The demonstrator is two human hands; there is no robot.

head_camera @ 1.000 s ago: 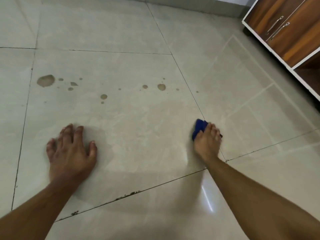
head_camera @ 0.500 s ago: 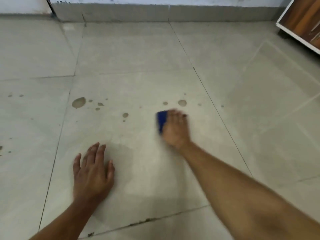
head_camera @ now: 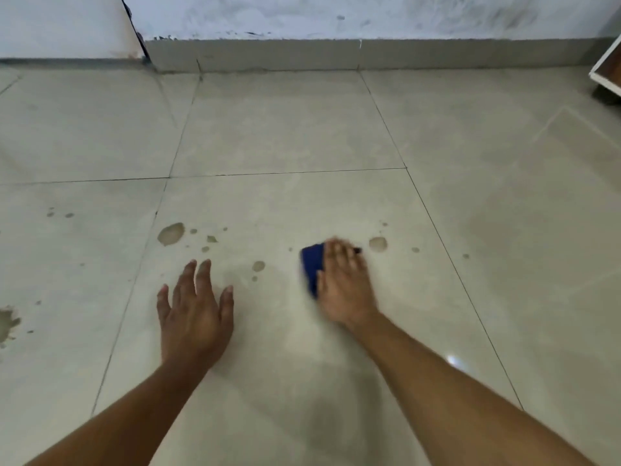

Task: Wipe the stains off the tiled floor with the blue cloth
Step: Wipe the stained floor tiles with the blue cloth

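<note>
My right hand (head_camera: pixel 344 287) presses the folded blue cloth (head_camera: pixel 312 267) flat on the pale tiled floor (head_camera: pixel 289 136); most of the cloth is hidden under the palm and the hand is blurred. A round brown stain (head_camera: pixel 378 244) lies just right of the fingertips, with smaller dots beyond it. Another small stain (head_camera: pixel 258 266) sits between my hands. The largest stain (head_camera: pixel 171 233) and several specks lie above my left hand (head_camera: pixel 195 314), which rests flat on the tile with fingers spread and holds nothing.
A splattered stain (head_camera: pixel 8 322) marks the tile at the far left edge. The skirting and white wall (head_camera: pixel 302 28) run along the top. A corner of a wooden cabinet with white trim (head_camera: pixel 610 67) shows at the upper right.
My right hand has slid the cloth left and forward from the tile joint into the stained patch. The small dot left of the round stain no longer shows. The view has tilted up toward the wall.
</note>
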